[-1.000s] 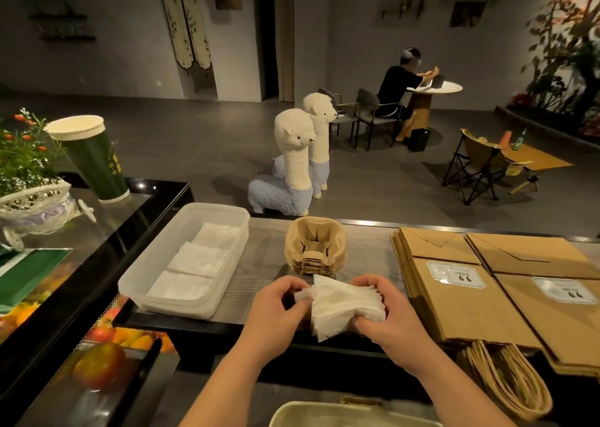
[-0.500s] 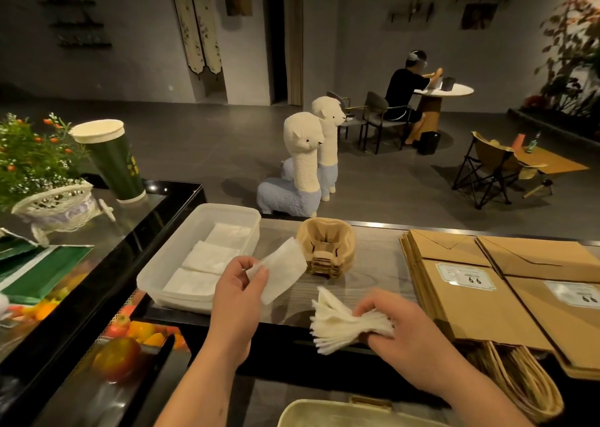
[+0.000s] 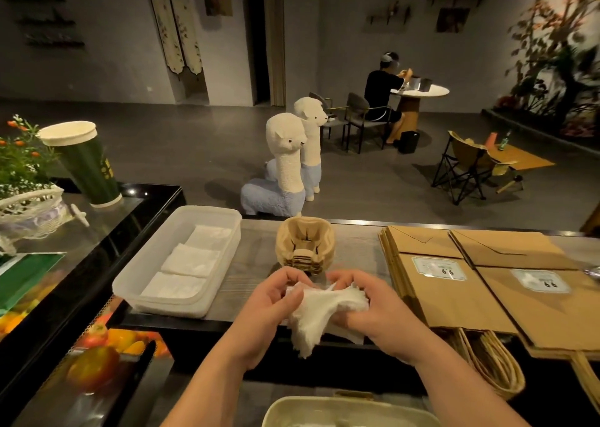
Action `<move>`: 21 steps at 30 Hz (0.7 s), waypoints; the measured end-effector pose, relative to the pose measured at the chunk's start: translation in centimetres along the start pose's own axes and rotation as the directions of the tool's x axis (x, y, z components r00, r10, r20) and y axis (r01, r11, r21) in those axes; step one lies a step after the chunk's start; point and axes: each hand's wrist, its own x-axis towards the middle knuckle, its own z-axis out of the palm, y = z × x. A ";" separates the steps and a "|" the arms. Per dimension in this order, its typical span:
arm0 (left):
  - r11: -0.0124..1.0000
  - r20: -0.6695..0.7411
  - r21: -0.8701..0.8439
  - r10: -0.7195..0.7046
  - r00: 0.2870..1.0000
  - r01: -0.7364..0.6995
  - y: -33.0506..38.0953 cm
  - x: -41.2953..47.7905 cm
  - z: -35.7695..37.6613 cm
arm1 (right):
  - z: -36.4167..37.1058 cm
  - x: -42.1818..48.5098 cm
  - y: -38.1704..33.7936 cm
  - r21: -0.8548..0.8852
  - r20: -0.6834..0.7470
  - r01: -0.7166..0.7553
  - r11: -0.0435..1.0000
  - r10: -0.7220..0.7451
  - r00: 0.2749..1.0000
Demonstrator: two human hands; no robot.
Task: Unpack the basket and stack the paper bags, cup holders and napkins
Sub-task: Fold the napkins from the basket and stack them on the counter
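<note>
A loose wad of napkins (image 3: 319, 309) hangs over the counter edge, gripped by the left hand (image 3: 269, 309) and right hand (image 3: 373, 306). The clear tray (image 3: 152, 283) lies just left. Sheets could slip from the drooping bundle and fall.

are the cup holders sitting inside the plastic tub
No, the cup holders stand stacked on the counter to the right of the plastic tub, which holds only white napkins.

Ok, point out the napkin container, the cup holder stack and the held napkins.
Napkin container (image 3: 162, 306): head view, front wall.
Cup holder stack (image 3: 305, 243): head view, top holder's centre.
Held napkins (image 3: 311, 313): head view, middle of the bundle.
</note>
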 end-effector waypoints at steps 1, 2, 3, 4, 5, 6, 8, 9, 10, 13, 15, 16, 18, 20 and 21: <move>1.000 0.006 0.008 0.005 1.000 -0.005 -0.1 0.1 0.0 | 0.1 0.3 0.2 0.051 -0.004 -0.029 0.998 0.029 1.000; 1.000 -0.002 0.016 0.012 1.000 -0.012 -0.2 0.2 0.0 | 0.2 0.5 0.3 0.085 -0.027 -0.050 0.995 0.052 0.998; 0.999 -0.023 0.026 0.020 1.000 -0.019 -0.4 0.2 -0.1 | 0.3 0.9 0.4 0.102 -0.057 -0.056 0.993 0.062 0.996; 0.999 -0.045 0.046 0.029 0.999 -0.027 -0.6 0.3 -0.2 | 0.4 1.3 0.5 0.099 -0.085 -0.049 0.994 0.058 0.995; 0.996 -0.062 0.083 0.040 0.997 -0.034 -0.8 0.3 -0.3 | 0.5 1.8 0.7 0.083 -0.104 -0.042 0.996 0.051 0.993; 0.989 -0.066 0.145 0.043 0.997 -0.033 -1.0 0.4 -0.4 | 0.6 2.2 0.9 0.056 -0.110 -0.042 0.998 0.048 0.993; 0.956 -0.058 0.294 0.029 0.998 -0.011 -1.4 0.6 0.0 | 0.9 2.7 1.7 0.010 -0.099 -0.052 0.999 0.053 0.994; 0.940 -0.067 0.341 0.031 0.997 -0.007 -1.8 0.7 0.4 | 1.2 2.8 2.1 0.017 -0.096 -0.054 0.998 0.055 0.994; 0.929 -0.091 0.371 0.045 0.995 -0.008 -2.1 0.8 0.8 | 1.4 2.8 2.6 0.051 -0.105 -0.052 0.997 0.057 0.993; 0.904 -0.185 0.426 0.057 0.981 0.028 -3.1 1.2 1.7 | 2.3 2.6 3.4 0.285 -0.251 0.017 0.958 0.057 0.966; 0.913 -0.265 0.406 0.083 0.961 0.033 -3.7 1.5 2.6 | 2.8 3.0 3.5 0.379 -0.379 0.086 0.922 0.070 0.923; 0.924 -0.329 0.381 0.101 0.939 0.033 -3.9 1.7 3.2 | 3.1 3.3 3.6 0.365 -0.423 0.093 0.926 0.076 0.903; 0.934 -0.464 0.354 0.137 0.875 0.042 -4.2 2.3 4.6 | 3.8 3.8 3.7 0.310 -0.482 0.075 0.948 0.089 0.871; 0.942 -0.576 0.333 0.169 0.799 0.040 -4.4 2.8 5.7 | 4.4 4.0 3.8 0.294 -0.538 0.075 0.953 0.101 0.837; 0.948 -0.625 0.317 0.177 0.760 0.039 -4.4 3.1 6.0 | 4.6 4.1 3.8 0.284 -0.562 0.080 0.956 0.098 0.821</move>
